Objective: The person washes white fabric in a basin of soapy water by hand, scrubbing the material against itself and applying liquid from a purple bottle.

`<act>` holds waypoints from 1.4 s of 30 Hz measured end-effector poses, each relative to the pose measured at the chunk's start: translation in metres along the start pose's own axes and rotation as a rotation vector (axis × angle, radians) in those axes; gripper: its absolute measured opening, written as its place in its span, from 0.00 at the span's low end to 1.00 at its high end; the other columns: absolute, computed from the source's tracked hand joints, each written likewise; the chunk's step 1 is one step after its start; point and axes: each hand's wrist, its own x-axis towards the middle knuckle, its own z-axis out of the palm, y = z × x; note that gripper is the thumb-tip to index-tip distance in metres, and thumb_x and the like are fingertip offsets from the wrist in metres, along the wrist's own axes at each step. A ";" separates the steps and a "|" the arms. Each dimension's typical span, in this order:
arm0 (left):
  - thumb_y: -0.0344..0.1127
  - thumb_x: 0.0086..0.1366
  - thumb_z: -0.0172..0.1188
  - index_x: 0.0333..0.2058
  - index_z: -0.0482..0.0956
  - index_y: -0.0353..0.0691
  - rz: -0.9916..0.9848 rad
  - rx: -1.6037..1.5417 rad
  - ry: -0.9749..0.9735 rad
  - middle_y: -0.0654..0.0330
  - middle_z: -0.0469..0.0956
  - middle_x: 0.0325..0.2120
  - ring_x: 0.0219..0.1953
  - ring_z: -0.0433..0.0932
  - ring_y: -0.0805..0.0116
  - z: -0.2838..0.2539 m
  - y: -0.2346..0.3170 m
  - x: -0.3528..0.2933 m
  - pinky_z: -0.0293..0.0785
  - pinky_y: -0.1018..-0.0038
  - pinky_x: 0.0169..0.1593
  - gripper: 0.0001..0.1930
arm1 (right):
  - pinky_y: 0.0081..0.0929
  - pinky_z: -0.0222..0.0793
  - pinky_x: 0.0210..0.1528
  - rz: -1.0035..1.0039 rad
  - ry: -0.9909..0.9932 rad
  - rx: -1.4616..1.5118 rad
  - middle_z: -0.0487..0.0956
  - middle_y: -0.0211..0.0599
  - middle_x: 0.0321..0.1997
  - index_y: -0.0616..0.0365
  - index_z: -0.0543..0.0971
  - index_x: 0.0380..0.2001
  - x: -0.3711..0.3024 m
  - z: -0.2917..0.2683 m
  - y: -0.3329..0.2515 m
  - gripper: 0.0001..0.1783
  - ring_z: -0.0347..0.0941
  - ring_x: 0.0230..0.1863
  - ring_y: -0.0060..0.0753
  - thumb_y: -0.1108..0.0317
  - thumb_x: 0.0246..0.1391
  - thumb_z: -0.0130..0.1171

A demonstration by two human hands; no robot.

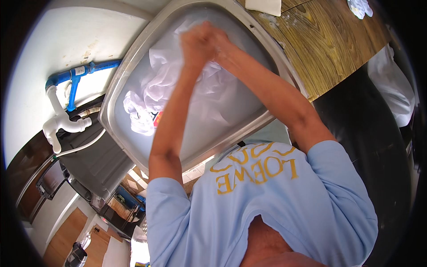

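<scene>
White wet cloth (167, 80) lies bunched in cloudy water inside a large pale basin (284, 71) with rounded corners. Over the basin's far part, my left hand (195, 44) and my right hand (216, 43) press together, both closed. Motion smears the left hand, and its fingers are hard to separate. Folds of the cloth show just beside and below the hands, which appear to grip it; the gripped part is mostly hidden. Another white bundle (138, 113) floats near the basin's left side, with a small red and yellow patch (157, 119) beside it, partly behind my left forearm.
Left of the basin, a white tap (66, 124) hangs from blue pipes (73, 80) on the wall. A wood-patterned surface (324, 40) adjoins the right side, bearing a pale block (263, 6) and a small white item (360, 8). A dark appliance (95, 155) stands below the tap.
</scene>
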 end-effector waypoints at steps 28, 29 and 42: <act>0.28 0.54 0.55 0.21 0.75 0.39 0.087 -0.094 0.085 0.52 0.71 0.15 0.18 0.73 0.53 0.004 0.035 0.009 0.69 0.68 0.25 0.04 | 0.27 0.64 0.32 -0.087 -0.272 0.073 0.70 0.27 0.27 0.49 0.69 0.29 0.001 -0.023 -0.011 0.12 0.66 0.29 0.26 0.54 0.58 0.47; 0.28 0.54 0.56 0.22 0.75 0.39 0.110 -0.121 0.099 0.52 0.70 0.15 0.18 0.73 0.54 0.003 0.036 0.007 0.69 0.68 0.25 0.04 | 0.27 0.64 0.33 -0.138 -0.271 0.161 0.70 0.28 0.27 0.49 0.69 0.29 -0.002 -0.022 -0.007 0.11 0.66 0.30 0.27 0.55 0.58 0.48; 0.32 0.56 0.58 0.10 0.70 0.32 -0.303 -0.147 0.143 0.58 0.67 0.07 0.12 0.59 0.71 -0.026 -0.008 0.012 0.60 0.71 0.19 0.18 | 0.24 0.63 0.25 -0.078 -0.201 -0.040 0.66 0.24 0.20 0.51 0.69 0.28 -0.016 0.001 -0.003 0.14 0.64 0.23 0.20 0.54 0.60 0.47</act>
